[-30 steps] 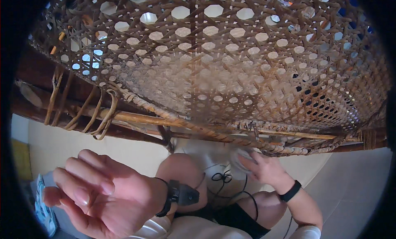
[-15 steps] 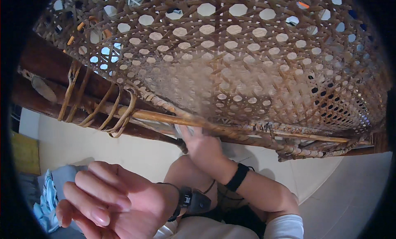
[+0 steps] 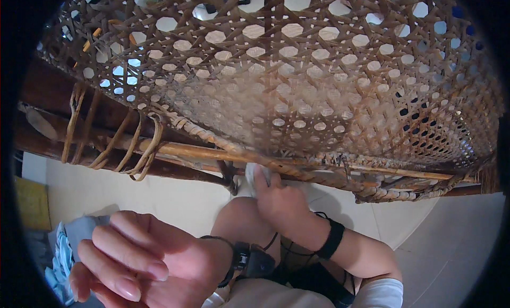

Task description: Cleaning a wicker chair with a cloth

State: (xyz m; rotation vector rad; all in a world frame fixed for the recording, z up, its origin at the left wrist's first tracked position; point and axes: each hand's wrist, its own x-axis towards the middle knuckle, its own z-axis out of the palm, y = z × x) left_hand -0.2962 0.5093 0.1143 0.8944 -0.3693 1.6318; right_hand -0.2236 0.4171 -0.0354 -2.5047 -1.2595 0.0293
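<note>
A brown woven cane rattan panel (image 3: 287, 53) fills the upper part of the view, edged by a bound rattan rim (image 3: 207, 138) and wooden poles. Just below this rim, at the middle, my right hand (image 3: 284, 204) pinches a small whitish cloth (image 3: 254, 176), partly hidden by the fingers. The cloth is close to the rim; whether it touches I cannot tell. My left hand (image 3: 143, 257) is palm up at the lower left, fingers loosely curled and apart, with nothing visible in it. It is clear of the rattan.
Loose cane loops (image 3: 141, 154) wrap the dark pole (image 3: 90, 130) at the left. A light blue cloth (image 3: 62, 260) lies on something grey at the far left, near a yellow panel (image 3: 33, 204). My bent leg (image 3: 239, 223) is under my right hand.
My right hand has moved right and a little down, away from the rim, still with the cloth. The rattan has shifted slightly left and up in view. My left hand is nearly still.
</note>
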